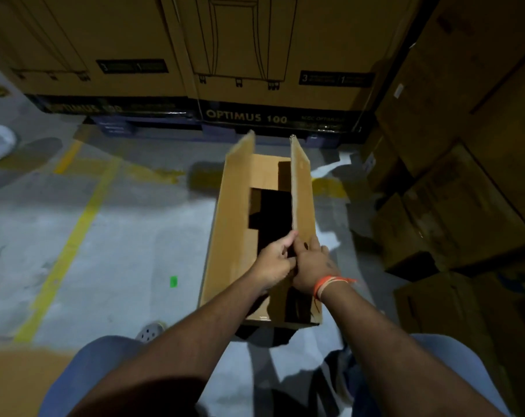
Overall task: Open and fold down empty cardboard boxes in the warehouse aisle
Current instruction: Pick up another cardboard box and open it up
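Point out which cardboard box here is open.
The narrow box on the floor, gripped by both hands; its long flaps stand up, showing a dark inside. The stacked cartons around it are closed.

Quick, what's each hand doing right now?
Left hand: fingers curled, pinching the edge of the box flap.
Right hand: gripping the same flap from its outer side.

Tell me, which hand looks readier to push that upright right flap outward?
The right hand, probably. Its fingers already lie against the right flap, while the left hand sits at the flap's inner edge above the open box.
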